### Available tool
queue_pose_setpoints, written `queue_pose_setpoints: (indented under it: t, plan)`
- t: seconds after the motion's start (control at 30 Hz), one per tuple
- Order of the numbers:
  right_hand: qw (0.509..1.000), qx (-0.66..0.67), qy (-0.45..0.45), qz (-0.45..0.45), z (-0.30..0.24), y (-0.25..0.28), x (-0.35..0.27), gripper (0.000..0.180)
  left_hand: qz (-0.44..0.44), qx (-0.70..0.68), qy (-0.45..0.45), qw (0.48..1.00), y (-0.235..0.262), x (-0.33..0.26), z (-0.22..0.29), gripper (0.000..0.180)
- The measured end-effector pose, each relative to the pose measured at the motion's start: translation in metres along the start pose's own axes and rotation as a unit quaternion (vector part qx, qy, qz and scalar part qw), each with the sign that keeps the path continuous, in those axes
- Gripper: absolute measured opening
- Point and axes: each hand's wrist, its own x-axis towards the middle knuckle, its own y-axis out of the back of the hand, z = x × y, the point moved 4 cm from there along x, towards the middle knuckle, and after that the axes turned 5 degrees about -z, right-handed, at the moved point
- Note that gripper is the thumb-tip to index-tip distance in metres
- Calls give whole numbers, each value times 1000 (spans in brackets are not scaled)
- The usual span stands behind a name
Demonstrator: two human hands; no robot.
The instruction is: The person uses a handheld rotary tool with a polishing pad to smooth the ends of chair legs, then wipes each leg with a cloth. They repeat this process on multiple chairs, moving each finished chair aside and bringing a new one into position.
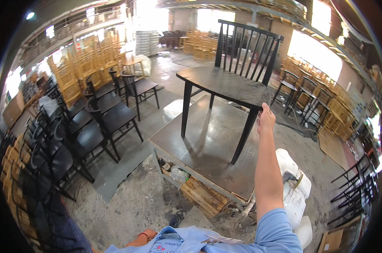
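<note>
A black wooden chair with a spindled back stands on a low metal-topped work table. With my right arm stretched out, my right hand grips the near right corner of the seat, just above the front leg. The seat has a dull sheen, with some streaky marks near that corner. Down by my body at the lower edge is my left hand, with a red band at the wrist; its fingers are mostly hidden, so their pose does not show.
Several black chairs crowd the left side. Tall stacks of unpainted wooden chairs rise behind them. Under the table top lie wood pieces. White plastic containers stand right of the table, near my arm. More black chairs stand far right.
</note>
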Motion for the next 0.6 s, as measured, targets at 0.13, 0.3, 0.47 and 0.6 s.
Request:
queue_pose_setpoints:
  t: [0.13, 0.3, 0.47, 0.6]
  plan:
    - [998, -12, -17, 51, -6, 1, 0, 22, 56, 110, -3, 992, 96, 7, -87, 32]
    - [996, -24, -2, 90, -15, -1, -8, 20, 284, -384, 110, 872, 240, 21, -158, 27]
    - [993, -60, -31, 93, -26, 7, -3, 20, 370, -492, -56, 786, 413, 43, -140, 41]
    - [996, 19, -45, 72, -2, -8, 7, 15, 554, -446, -256, 655, 602, -2, -76, 38]
